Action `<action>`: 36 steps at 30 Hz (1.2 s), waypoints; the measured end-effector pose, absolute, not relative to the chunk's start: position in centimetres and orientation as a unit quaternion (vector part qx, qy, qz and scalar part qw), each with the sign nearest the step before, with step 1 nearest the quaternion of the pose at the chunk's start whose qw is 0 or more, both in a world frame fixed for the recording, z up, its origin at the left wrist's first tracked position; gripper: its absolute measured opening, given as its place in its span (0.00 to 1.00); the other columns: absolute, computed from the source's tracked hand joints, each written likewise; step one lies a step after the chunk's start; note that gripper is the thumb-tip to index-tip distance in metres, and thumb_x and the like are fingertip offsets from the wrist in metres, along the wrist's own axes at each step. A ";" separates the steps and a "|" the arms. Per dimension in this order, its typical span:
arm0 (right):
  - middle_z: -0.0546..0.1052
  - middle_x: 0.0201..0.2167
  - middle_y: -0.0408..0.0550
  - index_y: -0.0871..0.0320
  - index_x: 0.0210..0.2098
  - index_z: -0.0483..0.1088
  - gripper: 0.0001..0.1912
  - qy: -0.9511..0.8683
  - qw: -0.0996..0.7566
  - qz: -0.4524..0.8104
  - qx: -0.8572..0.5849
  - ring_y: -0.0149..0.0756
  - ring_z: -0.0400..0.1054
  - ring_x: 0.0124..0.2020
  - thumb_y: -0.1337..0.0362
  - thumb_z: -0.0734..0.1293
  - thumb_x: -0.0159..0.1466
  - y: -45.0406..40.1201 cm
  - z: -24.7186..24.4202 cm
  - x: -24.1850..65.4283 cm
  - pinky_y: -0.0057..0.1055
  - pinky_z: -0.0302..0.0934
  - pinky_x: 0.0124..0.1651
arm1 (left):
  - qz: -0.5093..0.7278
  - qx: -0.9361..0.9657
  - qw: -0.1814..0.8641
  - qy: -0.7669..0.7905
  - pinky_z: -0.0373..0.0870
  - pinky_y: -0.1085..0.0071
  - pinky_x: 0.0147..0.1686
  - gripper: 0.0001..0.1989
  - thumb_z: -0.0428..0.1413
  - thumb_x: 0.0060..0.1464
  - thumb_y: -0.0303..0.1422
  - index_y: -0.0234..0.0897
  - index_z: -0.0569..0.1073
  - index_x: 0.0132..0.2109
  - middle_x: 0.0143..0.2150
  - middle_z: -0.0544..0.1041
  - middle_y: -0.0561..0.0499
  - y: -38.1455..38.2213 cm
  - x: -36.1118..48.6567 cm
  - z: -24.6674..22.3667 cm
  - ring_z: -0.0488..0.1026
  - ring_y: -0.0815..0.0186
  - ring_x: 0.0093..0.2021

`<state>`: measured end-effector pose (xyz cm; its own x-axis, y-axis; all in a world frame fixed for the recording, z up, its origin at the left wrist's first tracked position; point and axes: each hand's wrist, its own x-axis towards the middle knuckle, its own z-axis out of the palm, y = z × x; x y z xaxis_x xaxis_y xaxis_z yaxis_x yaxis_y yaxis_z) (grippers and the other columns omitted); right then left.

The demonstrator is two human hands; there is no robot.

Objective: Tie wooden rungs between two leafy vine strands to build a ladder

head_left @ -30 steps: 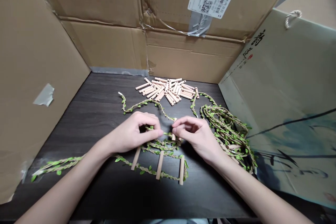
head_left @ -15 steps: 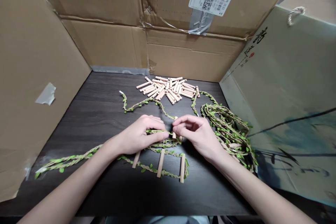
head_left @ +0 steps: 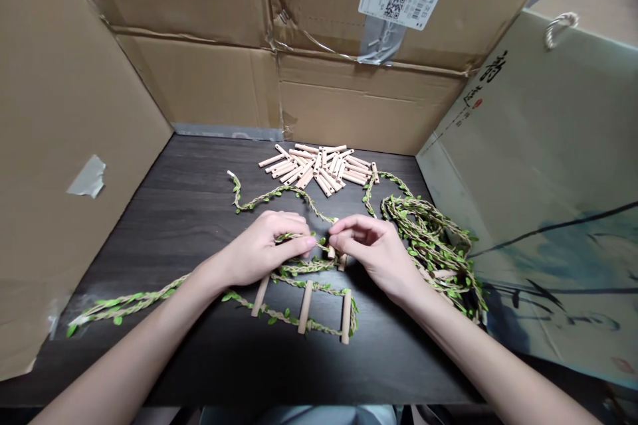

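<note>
My left hand (head_left: pixel 264 247) and my right hand (head_left: pixel 371 252) meet above the dark table, with their fingertips close together. A strand of leaf-covered jute twine (head_left: pixel 299 236) runs through my left fingers, and my right fingers pinch a length of it near a wooden dowel (head_left: pixel 341 262). Below my hands lies a ladder of wooden dowels tied into twine (head_left: pixel 305 307). Several loose dowels (head_left: pixel 314 169) form a pile beyond them. To my right sits a tangled twine coil (head_left: pixel 428 242).
The dark wood table (head_left: pixel 164 212) is walled at the back and left by cardboard sheets (head_left: pixel 209 86). A printed paper bag with a rope handle (head_left: pixel 518 146) stands at the right. A twine tail stretches toward the left front.
The twine strand in my left hand has lifted and my left hand has shifted slightly up. My right fingers have closed closer to the twine.
</note>
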<state>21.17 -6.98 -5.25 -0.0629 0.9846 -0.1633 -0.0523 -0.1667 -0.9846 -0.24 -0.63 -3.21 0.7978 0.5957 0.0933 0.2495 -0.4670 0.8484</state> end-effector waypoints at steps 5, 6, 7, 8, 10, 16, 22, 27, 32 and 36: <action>0.77 0.25 0.43 0.60 0.35 0.78 0.19 -0.456 0.455 0.570 -0.509 0.28 0.65 0.25 0.52 0.80 0.53 -7.0 -5.2 21.0 0.28 0.61 0.30 | 0.168 0.859 0.399 0.274 0.60 0.69 0.40 0.19 0.52 0.69 0.39 0.34 0.74 0.31 0.30 0.73 0.52 -0.7 -0.1 -3.6 0.67 0.66 0.34; 0.76 0.25 0.43 0.60 0.35 0.78 0.19 -0.457 0.456 0.569 -0.509 0.28 0.65 0.25 0.52 0.79 0.54 -7.0 -5.2 21.0 0.28 0.61 0.30 | 0.165 0.864 0.385 0.281 0.60 0.69 0.39 0.19 0.52 0.69 0.39 0.34 0.74 0.31 0.30 0.72 0.53 -0.7 0.0 -3.8 0.66 0.66 0.33; 0.76 0.25 0.43 0.59 0.35 0.78 0.18 -0.458 0.457 0.568 -0.508 0.29 0.65 0.25 0.52 0.79 0.54 -7.0 -5.3 21.0 0.28 0.61 0.30 | 0.165 0.864 0.381 0.283 0.60 0.69 0.39 0.18 0.52 0.68 0.39 0.34 0.73 0.31 0.29 0.72 0.53 -0.7 0.1 -3.9 0.66 0.66 0.33; 0.76 0.25 0.43 0.59 0.35 0.79 0.18 -0.459 0.457 0.567 -0.509 0.29 0.65 0.25 0.52 0.79 0.54 -7.0 -5.3 21.0 0.28 0.61 0.30 | 0.168 0.860 0.391 0.283 0.60 0.69 0.39 0.18 0.52 0.68 0.39 0.34 0.73 0.31 0.29 0.72 0.53 -0.7 0.1 -4.0 0.66 0.66 0.33; 0.76 0.25 0.43 0.59 0.35 0.78 0.16 -0.460 0.458 0.564 -0.510 0.29 0.65 0.25 0.53 0.79 0.55 -7.0 -5.4 21.1 0.28 0.61 0.30 | 0.189 0.835 0.433 0.281 0.61 0.70 0.39 0.17 0.51 0.67 0.36 0.34 0.74 0.30 0.28 0.72 0.53 -0.6 -0.1 -3.8 0.67 0.67 0.32; 0.77 0.26 0.43 0.59 0.35 0.78 0.17 -0.448 0.463 0.572 -0.507 0.28 0.66 0.25 0.53 0.79 0.54 -6.9 -5.4 21.2 0.28 0.62 0.30 | 0.230 0.830 0.397 0.319 0.61 0.68 0.40 0.11 0.53 0.64 0.37 0.35 0.76 0.41 0.34 0.75 0.53 -0.6 -0.8 -3.1 0.69 0.64 0.35; 0.77 0.26 0.44 0.59 0.35 0.79 0.20 -0.450 0.464 0.568 -0.510 0.29 0.66 0.26 0.50 0.79 0.53 -6.8 -5.3 21.1 0.28 0.62 0.29 | 0.185 0.872 0.339 0.300 0.56 0.65 0.44 0.20 0.51 0.69 0.42 0.35 0.70 0.31 0.28 0.69 0.55 -1.1 0.3 -4.3 0.64 0.66 0.32; 0.77 0.26 0.44 0.60 0.35 0.78 0.20 -0.450 0.463 0.570 -0.508 0.29 0.66 0.26 0.51 0.80 0.54 -6.8 -5.3 21.1 0.28 0.61 0.30 | 0.224 0.834 0.403 0.304 0.55 0.64 0.46 0.22 0.50 0.70 0.38 0.36 0.76 0.28 0.26 0.74 0.55 -1.3 0.7 -4.7 0.67 0.66 0.32; 0.76 0.24 0.42 0.59 0.34 0.77 0.18 -0.447 0.459 0.581 -0.502 0.28 0.66 0.24 0.52 0.79 0.54 -6.9 -5.3 21.1 0.28 0.63 0.29 | 0.261 0.800 0.442 0.311 0.58 0.64 0.44 0.23 0.51 0.68 0.36 0.36 0.75 0.23 0.23 0.74 0.54 -1.2 0.6 -4.2 0.67 0.66 0.30; 0.77 0.25 0.43 0.59 0.35 0.77 0.16 -0.445 0.460 0.581 -0.503 0.28 0.67 0.24 0.54 0.78 0.55 -6.9 -5.3 21.1 0.28 0.65 0.29 | 0.280 0.795 0.436 0.314 0.60 0.65 0.39 0.25 0.50 0.68 0.37 0.36 0.74 0.22 0.19 0.69 0.54 -0.5 -0.1 -4.2 0.65 0.66 0.27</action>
